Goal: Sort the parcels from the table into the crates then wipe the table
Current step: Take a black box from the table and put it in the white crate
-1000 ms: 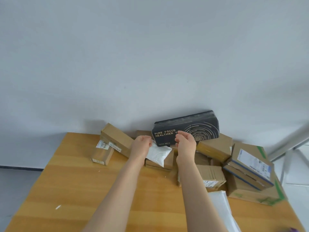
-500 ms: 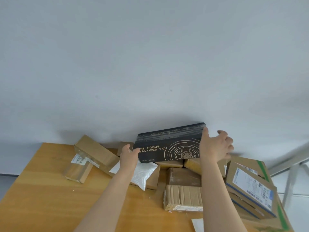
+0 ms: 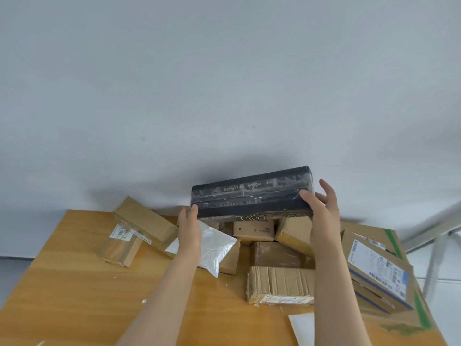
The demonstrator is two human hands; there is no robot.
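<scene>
The black box (image 3: 252,193) is hanging in the air above the back of the pile, close to the wall (image 3: 224,96), tilted so its top and front edge are facing the camera. It is touching no other parcel that I can see. Both hands are carrying it by the ends. The left hand (image 3: 189,228) is clamping the lower left corner w/ the thumb on the front face; its other fingers are hiding under or behind the box, so their grip can't be told. The right hand (image 3: 324,213) is pinching the right end, thumb pressing on the front, fingers spreading loosely behind it. Just below, a white bag (image 3: 214,245) is lying on brown boxes under the left wrist, w/ a small box (image 3: 253,229) and a ribbed cardboard parcel (image 3: 279,283) in the middle. A long box (image 3: 144,221) is leaning at the left and a labelled box (image 3: 376,265) is sitting at the right, all on the wooden table (image 3: 74,283). Step in hand, prob.: sorting, one parcel picked and approx. a dozen waiting, so the job is looking early and the wiping far off. No crates are showing. The next move is calling for a turn toward wherever they are, keeping the box level – the loose right-hand grip may need tightening first.
</scene>
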